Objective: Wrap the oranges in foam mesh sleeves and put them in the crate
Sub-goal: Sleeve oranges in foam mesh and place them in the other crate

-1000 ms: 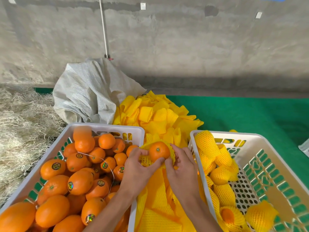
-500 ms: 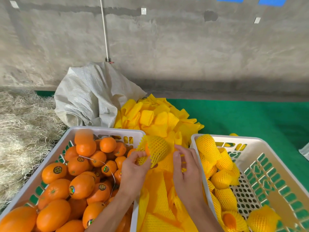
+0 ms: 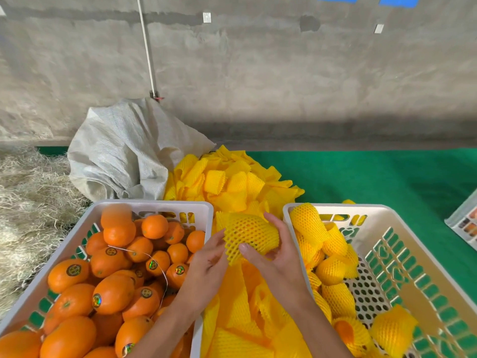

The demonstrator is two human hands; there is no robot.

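- Crates are counted as two at the front: a left crate (image 3: 154, 206) heaped with bare oranges (image 3: 113, 295), too many and too overlapped for an exact count, and a right crate (image 3: 382, 213) with wrapped oranges (image 3: 331, 270) along its left side, roughly ten, some hidden. A corner of a third crate (image 3: 464, 223) is seen at the far right edge.
- Loose foam sleeves (image 3: 232, 184) are piled between and behind the two crates, beyond counting; one grey woven sack (image 3: 124, 151) lies behind them, with straw (image 3: 28, 197) to the left and a green mat (image 3: 387, 177) to the right.
- One sleeved orange (image 3: 249, 235) is held above the gap between the crates.
- Compared with half a second ago, the sleeved orange has been passed from the left hand to the right hand and shifted toward the right crate; a second ago the orange's top was bare, and now it is covered by mesh.
- The right hand (image 3: 277, 251) is closed round the sleeved orange, with the thumb in front and the fingers over its far side.
- The left hand (image 3: 206, 267) is kept relaxed and unclenched, its fingertips touching the sleeve's lower left edge.
- The orange sits above the right palm, just left of the right crate's rim.
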